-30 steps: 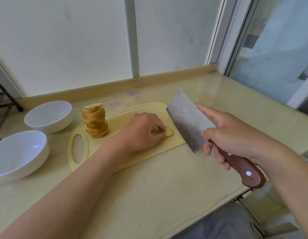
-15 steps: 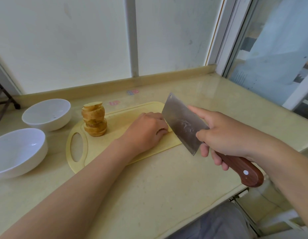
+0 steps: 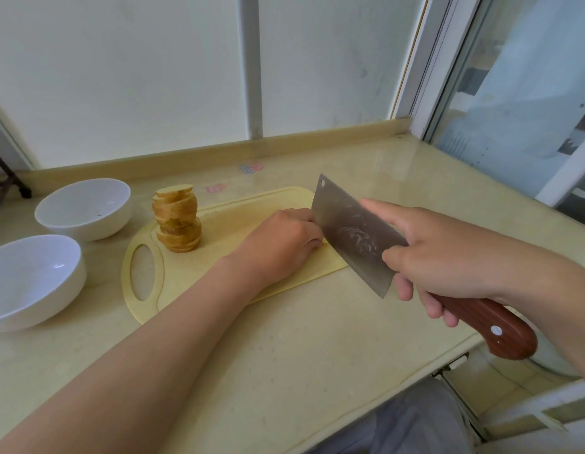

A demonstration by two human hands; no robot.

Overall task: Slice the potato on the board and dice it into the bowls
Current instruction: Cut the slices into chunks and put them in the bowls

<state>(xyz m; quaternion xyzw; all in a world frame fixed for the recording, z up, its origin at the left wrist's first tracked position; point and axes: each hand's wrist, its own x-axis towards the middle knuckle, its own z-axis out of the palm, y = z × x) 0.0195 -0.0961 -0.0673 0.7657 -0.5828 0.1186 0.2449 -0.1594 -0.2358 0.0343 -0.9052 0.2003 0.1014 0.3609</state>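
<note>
Head camera, looking down at a glossy beige stone counter [image 3: 284, 348] beneath a frosted window. A pale yellow plastic cutting board [image 3: 225, 253] with an oval handle hole lies on it at an angle. On the board's left part stands a stack of skin-on potato slices [image 3: 177, 221], round discs piled upright and leaning slightly, the top ones slipped off-centre. Beside the board, off its left end, sit a farther white ceramic bowl [image 3: 84, 208] and a nearer white ceramic bowl [image 3: 29, 280], close together. The left hand [image 3: 278, 240] rests on the board's right part, fingers curled under and knuckles against the flat of the blade. What it pins is hidden, so whether it clamps a piece cannot be told. The right hand [image 3: 448, 260] is wrapped round the reddish-brown wooden handle of a broad steel cleaver [image 3: 353, 234], index finger stretched along the blade's side, which carries a pale starchy smear. Whether the edge touches the board is hidden. As a judgement, raw potato is firm and light, but its cut faces are wet and slick, so discs will likely slide on each other and on the plastic. A slice is best pressed flat from above with fingertips tucked back. The stack is best taken by its sides, a few discs at a time, since it looks ready to topple.
</note>
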